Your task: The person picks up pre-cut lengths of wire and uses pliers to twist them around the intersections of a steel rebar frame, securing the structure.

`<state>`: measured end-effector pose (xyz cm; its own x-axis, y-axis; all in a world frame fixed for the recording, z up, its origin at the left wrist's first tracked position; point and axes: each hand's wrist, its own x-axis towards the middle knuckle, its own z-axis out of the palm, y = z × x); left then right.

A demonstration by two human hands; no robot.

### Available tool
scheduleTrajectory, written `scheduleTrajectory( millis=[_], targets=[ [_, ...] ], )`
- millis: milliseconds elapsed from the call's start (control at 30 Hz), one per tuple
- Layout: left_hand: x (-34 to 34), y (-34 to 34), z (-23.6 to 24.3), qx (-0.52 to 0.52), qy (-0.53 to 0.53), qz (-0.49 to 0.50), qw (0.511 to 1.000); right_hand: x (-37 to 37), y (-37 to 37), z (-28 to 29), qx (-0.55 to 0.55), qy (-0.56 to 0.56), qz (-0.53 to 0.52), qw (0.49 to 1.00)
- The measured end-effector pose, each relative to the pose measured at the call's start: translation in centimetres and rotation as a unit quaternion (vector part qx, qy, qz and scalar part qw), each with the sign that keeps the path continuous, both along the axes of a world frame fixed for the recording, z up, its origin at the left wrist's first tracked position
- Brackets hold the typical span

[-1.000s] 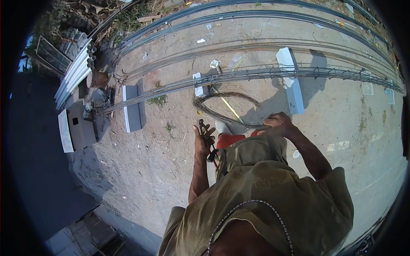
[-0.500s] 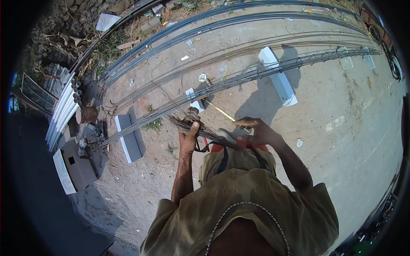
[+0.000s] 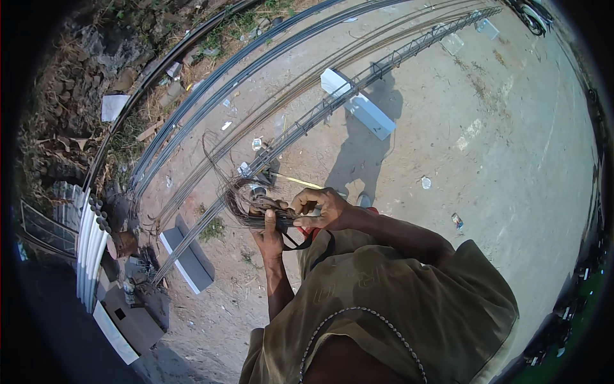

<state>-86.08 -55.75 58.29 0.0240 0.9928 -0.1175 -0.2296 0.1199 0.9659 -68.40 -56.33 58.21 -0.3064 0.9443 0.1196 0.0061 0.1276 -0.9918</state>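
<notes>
A bundle of thin dark tie wire (image 3: 238,203) is in front of my waist, its strands bent into a loop at the left end. My left hand (image 3: 271,235) is closed round the bundle, thumb on top. At the bundle's right end, my right hand (image 3: 325,209) has its fingers curled and pressed against the wire; how many strands it grips cannot be made out. Just beyond my hands lies a long rebar cage (image 3: 300,128) of bars and stirrups, propped on white-sided blocks (image 3: 361,105). A dark strap hangs below the wire at my waist.
Long loose steel bars (image 3: 192,105) curve along the far side. White pipes (image 3: 91,249) are stacked at the left near a rusty can (image 3: 123,244). A box-like block (image 3: 187,261) supports the cage's near end. A yellow strip (image 3: 297,180) lies on the ground beyond my hands.
My right hand has come left from beside the bundle and now touches its right end. The wire has swung into a more rounded loop. The whole view has turned.
</notes>
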Motion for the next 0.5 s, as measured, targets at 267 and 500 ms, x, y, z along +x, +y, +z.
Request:
scheduleTrajectory(
  millis=[267,500],
  targets=[
    [0.6,-4.1,0.3,0.045,0.002,0.054,0.998,1.2,-2.2,0.5,0.084,-0.024,0.046,0.995],
    [0.8,-5.0,1.6,0.076,0.071,0.124,0.987,-0.2,-1.9,6.4,0.125,-0.031,-0.031,0.991]
  ],
)
